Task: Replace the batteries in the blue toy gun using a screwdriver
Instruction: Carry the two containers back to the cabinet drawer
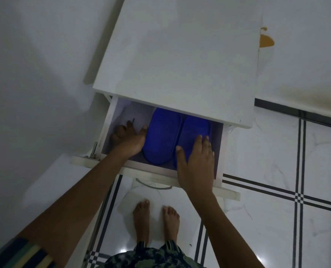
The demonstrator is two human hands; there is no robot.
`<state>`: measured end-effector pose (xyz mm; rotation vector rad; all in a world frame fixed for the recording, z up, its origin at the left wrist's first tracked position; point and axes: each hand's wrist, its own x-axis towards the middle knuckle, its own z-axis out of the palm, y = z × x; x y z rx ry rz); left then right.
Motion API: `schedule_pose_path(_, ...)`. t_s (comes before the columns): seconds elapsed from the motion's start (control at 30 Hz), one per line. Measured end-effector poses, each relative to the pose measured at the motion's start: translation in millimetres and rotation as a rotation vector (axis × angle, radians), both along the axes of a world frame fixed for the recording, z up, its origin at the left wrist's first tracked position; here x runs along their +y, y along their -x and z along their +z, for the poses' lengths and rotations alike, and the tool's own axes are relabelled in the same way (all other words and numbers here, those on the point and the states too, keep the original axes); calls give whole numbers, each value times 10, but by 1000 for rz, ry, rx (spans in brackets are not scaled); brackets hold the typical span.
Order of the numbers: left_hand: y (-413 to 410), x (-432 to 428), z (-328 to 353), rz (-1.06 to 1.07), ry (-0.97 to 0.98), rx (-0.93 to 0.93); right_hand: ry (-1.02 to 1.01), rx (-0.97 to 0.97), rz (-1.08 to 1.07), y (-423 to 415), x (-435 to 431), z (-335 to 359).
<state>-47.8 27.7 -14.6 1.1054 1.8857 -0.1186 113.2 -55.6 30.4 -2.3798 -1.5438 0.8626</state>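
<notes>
**White wooden drawer [107, 126] being searched before toy-gun battery swap**

Blue fabric slippers [161, 136], a pair lying side by side, are being touched by both hands inside the pulled-out drawer. The right hand [196, 167] is being rested flat, fingers straight, on the right slipper. The left hand [127, 136] is being held in the left corner, fingers curled beside a thin dark rod [133, 120]; whether anything is being gripped cannot be told. No blue toy gun is being shown. Judging by this, tools are being sought; next, a screwdriver is needing to be found.

No legible text, label, brand or number anywhere
</notes>
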Motion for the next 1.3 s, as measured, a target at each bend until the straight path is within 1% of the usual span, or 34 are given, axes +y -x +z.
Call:
schedule_pose_path(0.1,24,51,1,-85,15,43,30,-120,101,64,-137,-59)
schedule_pose_path(0.17,70,47,29,-137,-30,89,2,-198,154,103,-199,-103)
schedule_pose_path(0.2,92,11,65,-163,-116,114,-32,-217,165,116,-209,-124)
schedule_pose_path(0.23,109,-57,126,-181,-253,129,-73,-229,169,124,-212,-142)
schedule_pose_path(0.3,118,-279,286,-189,-586,128,-166,-248,182,135,-198,-169)
schedule_pose_path(0.33,113,-395,352,-211,-710,114,-209,-256,194,133,-191,-172)
schedule_pose_path(0.4,111,-549,378,-321,-822,117,-273,-270,229,120,-160,-173)
schedule_pose_path(0.5,129,-551,249,-504,-897,215,-352,-309,266,77,-70,-159)
schedule_pose_path(0.6,75,-385,224,-550,-1048,292,-414,-385,346,24,92,-133)
schedule_pose_path(0.67,39,-232,234,-572,-1089,321,-417,-442,419,-19,254,-126)
schedule_pose_path(0.73,16,-56,270,-641,-1069,329,-391,-467,465,-80,436,-117)
schedule_pose_path(0.87,87,221,353,-889,-987,196,-333,-497,555,-252,649,-114)
schedule_pose_path(0.9,137,260,364,-937,-968,181,-341,-505,576,-294,656,-130)
schedule_pose_path(0.97,232,297,348,-992,-985,212,-433,-508,565,-358,661,-200)
schedule_pose_path(1.03,257,302,275,-943,-1064,228,-549,-508,510,-378,677,-287)
schedule_pose_path(1.17,118,329,121,-733,-1299,198,-746,-468,393,-330,733,-392)
schedule_pose_path(1.23,36,327,91,-628,-1386,191,-810,-449,357,-314,754,-417)
schedule_pose_path(1.3,-21,320,84,-557,-1428,178,-847,-437,326,-298,775,-429)
